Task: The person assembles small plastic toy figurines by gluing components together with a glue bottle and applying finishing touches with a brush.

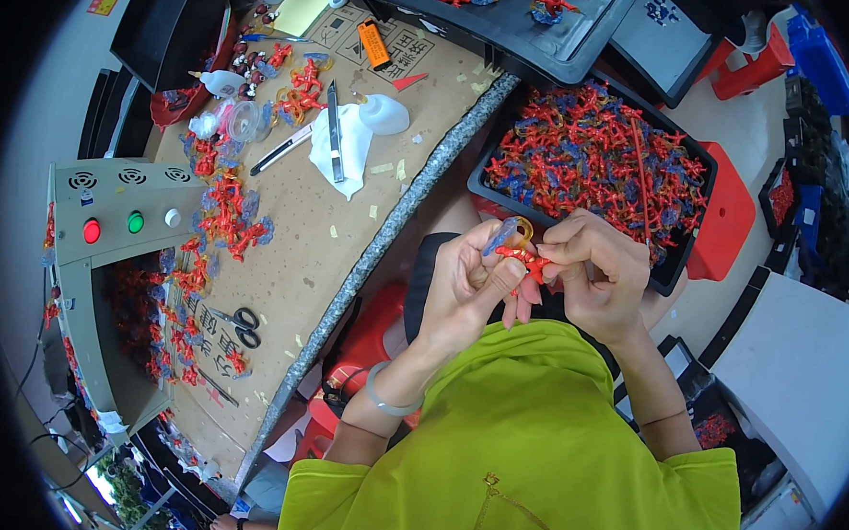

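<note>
A small red toy figure (533, 264) with a blue translucent base and a yellow ring is held up in front of my body. My left hand (470, 285) is closed around it, the thumb lying along its lower side. The fingertips of my right hand (599, 266) pinch the figure's right end; the exact part between them is hidden. Just beyond my hands is a black bin (702, 193), heaped with red and blue figures (584, 144) of the same sort.
Left of me, the cardboard-covered workbench (300, 258) carries scattered figures, scissors (244, 325), a utility knife (335, 131), a white squeeze bottle (384, 115) and an orange tool (373, 45). A grey machine with buttons (125, 201) stands on it. Red stools (723, 209) flank the bin.
</note>
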Demonstrator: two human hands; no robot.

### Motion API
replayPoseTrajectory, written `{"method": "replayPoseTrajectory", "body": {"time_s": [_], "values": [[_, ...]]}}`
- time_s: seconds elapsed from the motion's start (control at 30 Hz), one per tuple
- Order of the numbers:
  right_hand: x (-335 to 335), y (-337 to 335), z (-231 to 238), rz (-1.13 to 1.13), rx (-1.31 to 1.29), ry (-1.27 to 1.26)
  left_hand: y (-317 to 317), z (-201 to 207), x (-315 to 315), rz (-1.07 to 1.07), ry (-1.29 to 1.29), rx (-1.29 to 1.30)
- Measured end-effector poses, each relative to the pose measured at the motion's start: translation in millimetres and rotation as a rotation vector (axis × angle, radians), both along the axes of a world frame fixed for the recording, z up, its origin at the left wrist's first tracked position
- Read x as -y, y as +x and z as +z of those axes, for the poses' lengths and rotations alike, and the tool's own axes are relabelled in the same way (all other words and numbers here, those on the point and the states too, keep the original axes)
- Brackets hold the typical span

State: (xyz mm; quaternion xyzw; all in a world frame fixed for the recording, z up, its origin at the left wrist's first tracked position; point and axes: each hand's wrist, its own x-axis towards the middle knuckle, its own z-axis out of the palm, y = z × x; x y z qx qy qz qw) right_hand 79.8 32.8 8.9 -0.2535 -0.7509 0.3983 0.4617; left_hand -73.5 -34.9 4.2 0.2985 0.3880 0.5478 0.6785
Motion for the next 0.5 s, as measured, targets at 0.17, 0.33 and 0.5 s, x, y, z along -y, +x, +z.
{"method": "replayPoseTrajectory", "body": {"time_s": [0.17,0.33,0.5], "values": [[-1,0,-1,-0.025,0.020,-0.115,2,-2,-2,0.004,-0.065,0.026],[-8,0,-5,-0.031,0.053,-0.163,2,-5,-4,0.018,-0.180,0.148],[-12,2,-5,-0.011,0.046,-0.073,3,-4,-4,0.029,-0.224,0.247]]}}
